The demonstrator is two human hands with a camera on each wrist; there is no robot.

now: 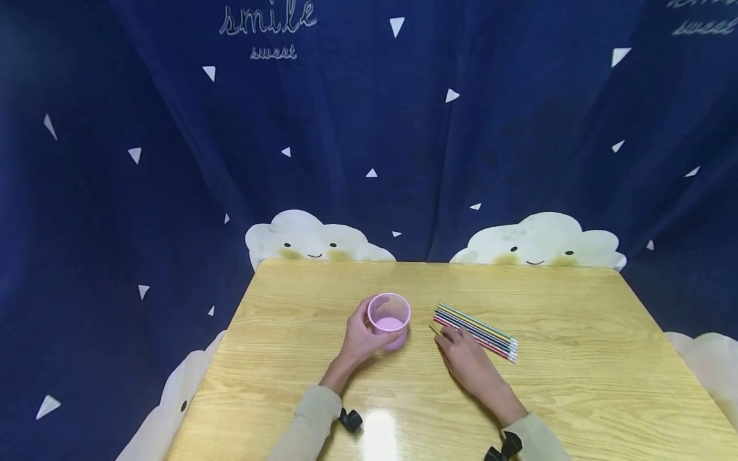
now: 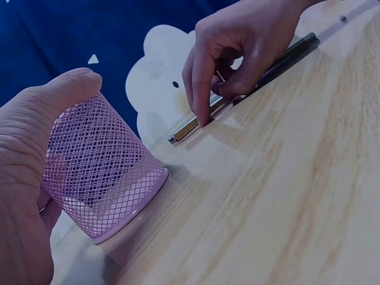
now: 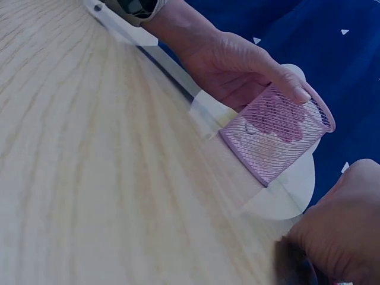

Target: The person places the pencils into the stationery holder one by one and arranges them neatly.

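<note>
A pink mesh pencil cup [image 1: 389,323] stands on the wooden table, its mouth facing up. My left hand [image 1: 362,336] grips it from the left, the thumb across the near side, as the left wrist view also shows around the mesh [image 2: 101,166]. To the cup's right, several pencils [image 1: 478,331] lie side by side in a slanting row. At the row's near left edge, my right hand [image 1: 466,360] pinches a yellow pencil [image 1: 433,328], whose end sticks out past the fingertips. The fingers hide most of that pencil.
The light wooden table [image 1: 576,320] reaches back to a dark blue curtain [image 1: 369,128] printed with white triangles and clouds. Dark wrist-worn devices [image 1: 350,420] sit at both sleeves. Table surface lies between the cup and the pencils.
</note>
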